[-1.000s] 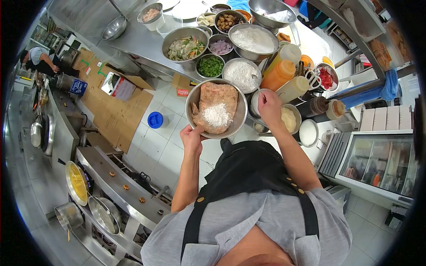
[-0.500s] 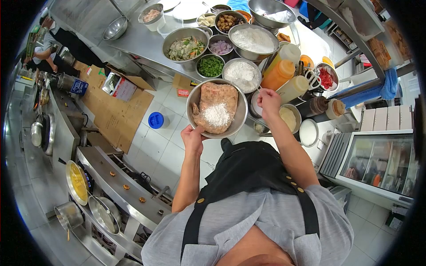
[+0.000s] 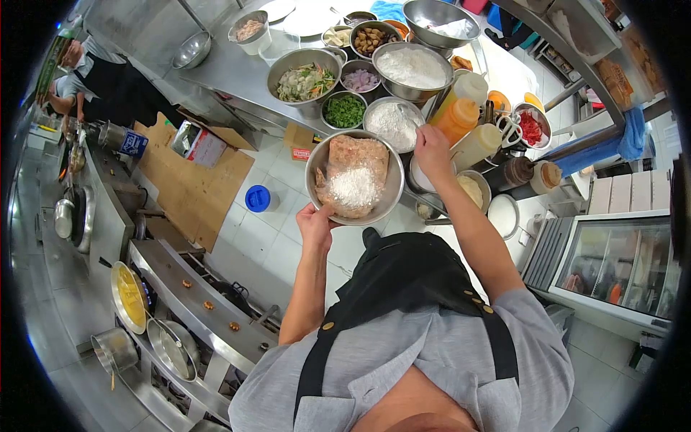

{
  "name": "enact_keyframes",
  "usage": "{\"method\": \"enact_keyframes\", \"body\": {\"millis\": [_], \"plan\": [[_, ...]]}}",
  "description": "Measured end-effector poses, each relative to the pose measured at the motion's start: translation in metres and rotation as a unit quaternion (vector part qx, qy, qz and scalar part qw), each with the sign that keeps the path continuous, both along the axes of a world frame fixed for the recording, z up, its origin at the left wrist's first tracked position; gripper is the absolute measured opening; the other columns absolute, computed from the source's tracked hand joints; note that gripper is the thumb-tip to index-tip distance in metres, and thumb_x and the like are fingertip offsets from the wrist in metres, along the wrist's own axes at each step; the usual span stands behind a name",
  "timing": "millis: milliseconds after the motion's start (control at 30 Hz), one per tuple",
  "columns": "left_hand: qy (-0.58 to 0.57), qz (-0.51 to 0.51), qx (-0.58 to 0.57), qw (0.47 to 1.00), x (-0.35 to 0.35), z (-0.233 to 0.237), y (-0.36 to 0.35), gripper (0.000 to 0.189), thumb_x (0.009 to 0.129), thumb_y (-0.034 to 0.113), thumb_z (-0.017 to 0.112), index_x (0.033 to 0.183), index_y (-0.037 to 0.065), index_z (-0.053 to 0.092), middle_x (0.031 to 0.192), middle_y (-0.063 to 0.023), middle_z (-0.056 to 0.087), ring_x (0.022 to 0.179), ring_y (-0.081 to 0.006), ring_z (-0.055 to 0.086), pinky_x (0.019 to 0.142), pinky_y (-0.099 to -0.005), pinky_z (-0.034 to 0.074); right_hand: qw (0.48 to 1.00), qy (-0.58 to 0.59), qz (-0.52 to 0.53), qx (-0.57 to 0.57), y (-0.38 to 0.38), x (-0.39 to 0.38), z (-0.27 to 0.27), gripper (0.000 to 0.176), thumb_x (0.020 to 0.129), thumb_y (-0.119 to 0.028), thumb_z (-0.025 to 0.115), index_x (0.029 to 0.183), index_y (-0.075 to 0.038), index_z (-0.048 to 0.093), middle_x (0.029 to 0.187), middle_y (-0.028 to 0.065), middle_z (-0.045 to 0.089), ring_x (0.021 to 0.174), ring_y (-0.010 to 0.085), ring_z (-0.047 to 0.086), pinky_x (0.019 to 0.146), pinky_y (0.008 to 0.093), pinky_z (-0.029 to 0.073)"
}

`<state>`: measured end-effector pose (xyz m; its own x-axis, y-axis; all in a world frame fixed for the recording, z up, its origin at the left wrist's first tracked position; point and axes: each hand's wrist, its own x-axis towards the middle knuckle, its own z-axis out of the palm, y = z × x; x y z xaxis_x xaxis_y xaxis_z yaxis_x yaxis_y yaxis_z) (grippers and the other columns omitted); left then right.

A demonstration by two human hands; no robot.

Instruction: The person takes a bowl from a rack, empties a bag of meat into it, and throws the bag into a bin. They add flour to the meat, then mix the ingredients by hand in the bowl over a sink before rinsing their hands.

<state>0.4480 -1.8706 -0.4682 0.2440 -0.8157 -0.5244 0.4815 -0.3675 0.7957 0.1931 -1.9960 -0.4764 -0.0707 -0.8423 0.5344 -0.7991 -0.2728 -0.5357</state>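
Note:
My left hand (image 3: 315, 229) is closed on the near-left rim of a steel bowl (image 3: 395, 189), holding it tilted slightly toward me. In this bowl lies pale brown, minced-looking meat (image 3: 358, 157) with a heap of white powder (image 3: 354, 189) on its nearer half. My right hand (image 3: 433, 153) is closed at the near-right edge of a smaller bowl of white flour (image 3: 394, 124). Whatever its fingers grip is hidden behind the hand. Just right of that hand stand squeeze bottles, one orange (image 3: 458, 121) and one pale yellow (image 3: 478, 142).
Bowls of chopped greens (image 3: 344, 111), diced onion (image 3: 360, 80), shredded vegetables (image 3: 305, 83) and more flour (image 3: 412, 66) crowd the steel counter (image 3: 229, 68). A blue-lidded tub (image 3: 258, 198) stands on the floor. Stove pans (image 3: 129, 297) are at lower left. Another person (image 3: 108, 79) works at far left.
My right hand has moved slightly up and turned over at the flour bowl's edge. The held bowl stays nearly in place. The person at far left has shifted.

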Motion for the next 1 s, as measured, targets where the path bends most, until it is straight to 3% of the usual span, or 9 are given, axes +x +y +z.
{"method": "enact_keyframes", "body": {"millis": [100, 167, 267, 500, 600, 667, 833, 967, 1000], "plan": [[0.000, -0.001, -0.005, 1.000, 0.001, -0.002, 0.000, 0.018, 0.071, -0.006, 0.051, 0.087, -0.012, 0.055, 0.084, -0.0214, 0.062, 0.068, -0.0314, 0.065, 0.060, -0.0473, 0.058, 0.998, 0.042, -0.007, 0.046, -0.007, 0.002, -0.016, 0.007, 0.079, -0.007, 0.059, 0.078, 0.000, 0.059, 0.069, 0.0176, 0.059, 0.062, 0.0293, 0.059, 0.056, 0.0378, 0.045], [-0.008, -0.008, -0.002, 1.000, -0.001, 0.000, 0.000, 0.018, 0.071, -0.007, 0.050, 0.087, -0.012, 0.055, 0.084, -0.0218, 0.062, 0.068, -0.0318, 0.065, 0.060, -0.0471, 0.058, 0.913, -0.291, -0.040, 0.284, -0.001, 0.009, -0.018, 0.008, 0.081, -0.008, 0.058, 0.079, 0.000, 0.058, 0.065, 0.0126, 0.057, 0.053, 0.0207, 0.057, 0.046, 0.0338, 0.043], [0.005, 0.000, -0.003, 1.000, -0.001, -0.002, 0.001, 0.019, 0.070, -0.007, 0.049, 0.088, -0.012, 0.055, 0.084, -0.0222, 0.062, 0.068, -0.0319, 0.065, 0.060, -0.0470, 0.058, 0.801, -0.499, -0.101, 0.315, 0.000, 0.010, -0.021, 0.010, 0.084, -0.007, 0.056, 0.078, 0.000, 0.058, 0.062, 0.0065, 0.056, 0.047, 0.0131, 0.052, 0.040, 0.0277, 0.039], [0.005, 0.004, 0.004, 1.000, 0.002, -0.010, 0.004, 0.018, 0.071, -0.007, 0.050, 0.087, -0.011, 0.056, 0.085, -0.0214, 0.062, 0.070, -0.0315, 0.065, 0.060, -0.0452, 0.058, 0.746, -0.600, -0.045, 0.286, 0.042, 0.002, 0.021, 0.012, 0.085, -0.009, 0.057, 0.077, -0.001, 0.058, 0.065, 0.0037, 0.057, 0.049, 0.0111, 0.052, 0.041, 0.0226, 0.038], [0.013, 0.013, -0.007, 1.000, 0.000, -0.006, 0.002, 0.012, 0.071, -0.007, 0.050, 0.082, -0.010, 0.055, 0.078, -0.0184, 0.062, 0.063, -0.0272, 0.064, 0.056, -0.0419, 0.059, 0.811, -0.494, 0.002, 0.315, 0.064, 0.012, 0.045, 0.011, 0.084, -0.008, 0.058, 0.077, 0.000, 0.058, 0.067, 0.0067, 0.059, 0.051, 0.0154, 0.054, 0.044, 0.0267, 0.040], [0.017, 0.012, -0.001, 1.000, -0.001, -0.004, 0.001, 0.012, 0.071, -0.007, 0.051, 0.081, -0.010, 0.055, 0.078, -0.0182, 0.061, 0.063, -0.0271, 0.064, 0.056, -0.0424, 0.059, 0.984, -0.141, 0.100, 0.047, 0.069, 0.019, 0.046, 0.007, 0.082, -0.006, 0.058, 0.079, 0.000, 0.058, 0.068, 0.0117, 0.060, 0.054, 0.0236, 0.055, 0.048, 0.0323, 0.043], [0.006, 0.003, 0.005, 1.000, 0.000, -0.009, 0.003, 0.015, 0.071, -0.007, 0.050, 0.085, -0.011, 0.056, 0.081, -0.0194, 0.062, 0.066, -0.0293, 0.064, 0.057, -0.0442, 0.058, 0.998, -0.029, 0.043, -0.028, 0.020, 0.000, 0.018, 0.005, 0.077, -0.005, 0.058, 0.075, -0.001, 0.056, 0.064, 0.0176, 0.054, 0.063, 0.0389, 0.053, 0.059, 0.0446, 0.043], [0.000, 0.013, 0.006, 1.000, -0.002, -0.006, 0.003, 0.018, 0.071, -0.008, 0.050, 0.088, -0.010, 0.056, 0.083, -0.0205, 0.062, 0.069, -0.0314, 0.065, 0.059, -0.0460, 0.058, 0.999, 0.018, 0.028, 0.012, 0.008, -0.005, -0.010, 0.006, 0.079, -0.005, 0.058, 0.075, -0.001, 0.056, 0.063, 0.0147, 0.056, 0.057, 0.0317, 0.056, 0.053, 0.0404, 0.044], [0.001, 0.014, 0.007, 1.000, -0.002, -0.007, 0.003, 0.018, 0.071, -0.008, 0.050, 0.088, -0.010, 0.056, 0.083, -0.0205, 0.062, 0.069, -0.0314, 0.065, 0.059, -0.0460, 0.058, 0.976, -0.153, 0.001, 0.157, 0.011, 0.003, -0.011, 0.009, 0.080, -0.006, 0.058, 0.074, 0.000, 0.056, 0.063, 0.0125, 0.057, 0.054, 0.0262, 0.057, 0.049, 0.0367, 0.044]]}}
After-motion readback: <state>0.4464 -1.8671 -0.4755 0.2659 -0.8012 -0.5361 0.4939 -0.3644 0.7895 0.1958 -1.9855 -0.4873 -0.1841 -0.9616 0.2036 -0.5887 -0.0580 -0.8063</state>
